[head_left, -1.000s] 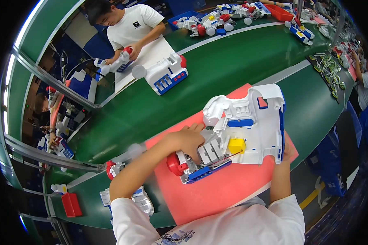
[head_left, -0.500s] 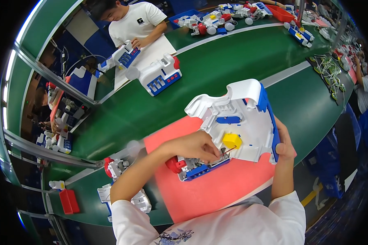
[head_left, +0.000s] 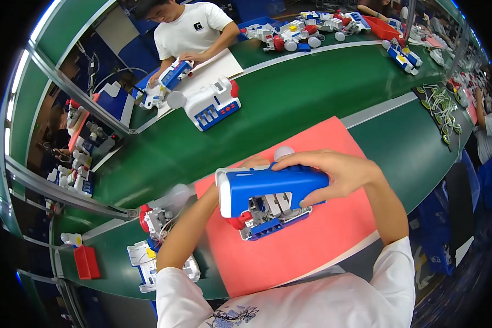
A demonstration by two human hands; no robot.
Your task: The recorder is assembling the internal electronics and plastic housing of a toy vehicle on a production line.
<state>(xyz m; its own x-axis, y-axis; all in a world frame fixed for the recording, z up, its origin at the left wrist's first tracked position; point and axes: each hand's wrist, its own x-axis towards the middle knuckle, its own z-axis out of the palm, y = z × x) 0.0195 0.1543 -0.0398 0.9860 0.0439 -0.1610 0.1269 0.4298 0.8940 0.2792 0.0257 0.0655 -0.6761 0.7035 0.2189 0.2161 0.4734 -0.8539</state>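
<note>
My right hand is closed round the right end of a blue and white plastic housing shell, fingers over its top and thumb on its lower side. My left hand is behind the shell, and its fingers are hidden. The shell is tilted with its blue outer face up, above an inner assembly with grey parts, wires and a blue strip. A red part shows at that assembly's left end. A pale round knob shows behind the shell. Everything here is over a red-pink mat.
A finished-looking white and blue toy unit stands on the green belt. Left of the mat are open shell parts, a wired assembly and a red bin. Wired parts lie at right; a co-worker handles another unit opposite.
The shell has turned from showing its hollow inside to its blue outside and moved left over the inner assembly. My left hand has gone from the wires to behind the shell.
</note>
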